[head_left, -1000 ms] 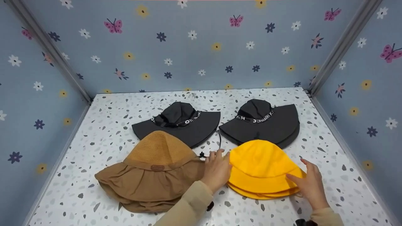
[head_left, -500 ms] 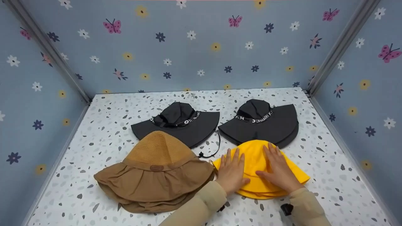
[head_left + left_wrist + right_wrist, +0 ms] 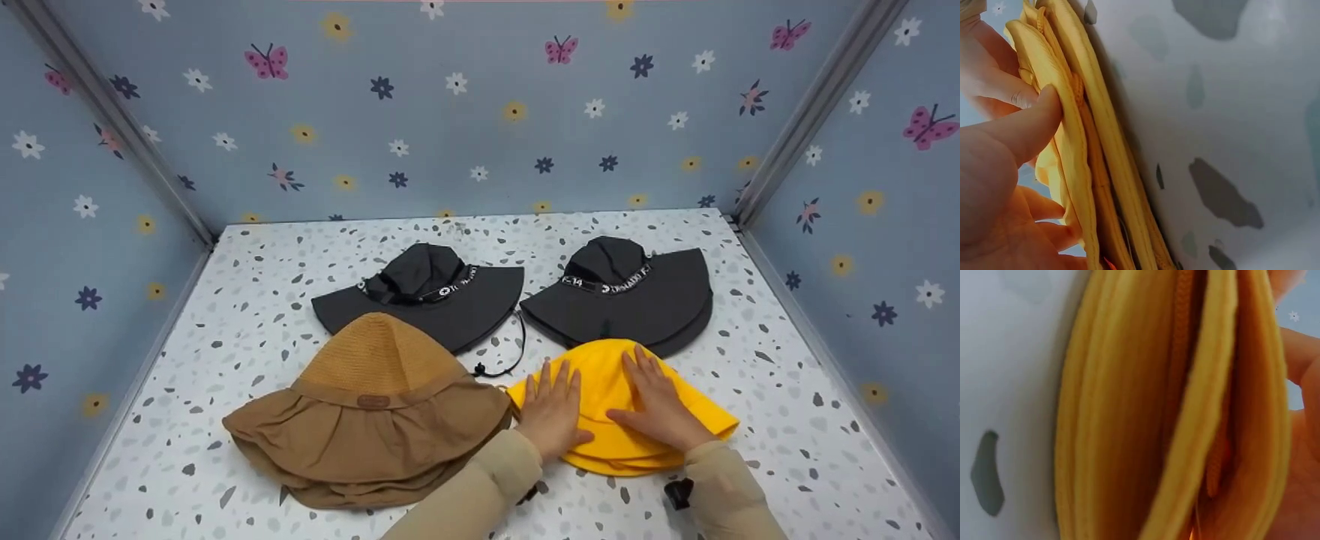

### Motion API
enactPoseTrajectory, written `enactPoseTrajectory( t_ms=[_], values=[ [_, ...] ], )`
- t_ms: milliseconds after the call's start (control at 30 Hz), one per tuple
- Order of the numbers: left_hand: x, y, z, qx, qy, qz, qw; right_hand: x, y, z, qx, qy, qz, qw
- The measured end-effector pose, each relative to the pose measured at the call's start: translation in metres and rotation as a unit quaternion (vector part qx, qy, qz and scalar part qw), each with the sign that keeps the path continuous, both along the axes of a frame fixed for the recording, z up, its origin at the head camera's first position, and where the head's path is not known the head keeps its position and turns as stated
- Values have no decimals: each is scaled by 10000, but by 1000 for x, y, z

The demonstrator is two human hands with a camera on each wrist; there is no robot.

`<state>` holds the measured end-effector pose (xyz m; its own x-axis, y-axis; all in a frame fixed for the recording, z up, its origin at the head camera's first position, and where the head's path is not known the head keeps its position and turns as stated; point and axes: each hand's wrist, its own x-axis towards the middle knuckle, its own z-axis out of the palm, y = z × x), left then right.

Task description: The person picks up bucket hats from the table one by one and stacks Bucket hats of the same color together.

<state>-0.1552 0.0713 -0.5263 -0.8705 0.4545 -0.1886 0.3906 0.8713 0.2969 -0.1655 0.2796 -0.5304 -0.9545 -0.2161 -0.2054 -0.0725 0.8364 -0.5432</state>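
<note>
A yellow bucket hat (image 3: 609,379) lies folded flat at the front right of the table. My left hand (image 3: 551,412) rests on its left part with fingers spread and straight. On the middle and right of the crown lies my right hand (image 3: 660,405), its fingers straight too, thumb pointing left. In the left wrist view the left thumb (image 3: 1039,121) touches the upper layer of the yellow brim (image 3: 1086,185). Several stacked brim layers (image 3: 1185,410) with a braided cord between them show in the right wrist view.
Left of the yellow hat lies a brown sun hat (image 3: 375,427) with a straw crown. Behind stand two black wide-brimmed hats, one left (image 3: 427,292) and one right (image 3: 622,292). A black cord (image 3: 517,352) trails between them. Patterned walls (image 3: 480,112) enclose the speckled table (image 3: 187,337).
Both hands have come from the yellow hat's sides onto its top. Its brim is spread wider to left and right. Over the last half second the hands have barely moved.
</note>
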Motion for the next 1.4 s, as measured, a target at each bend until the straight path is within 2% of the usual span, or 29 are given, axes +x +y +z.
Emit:
enactPoseTrajectory(
  t_ms=[367,600,1133,1267,1400],
  values=[
    [-4,-1,-1,112,-404,22,9991,-4,0,-5,-210,-381,-43,9990],
    [-4,2,-1,-7,-439,62,9990,-7,1,-6,-204,-504,-29,9985],
    [-7,1,2,43,-526,72,9986,-6,2,-4,-282,-520,-62,9982],
    [-9,-3,5,154,-677,35,9976,-5,1,-2,-270,-535,-127,9981],
    [-13,-9,12,598,-916,63,9940,-4,0,3,-197,-520,-158,9983]
  ],
)
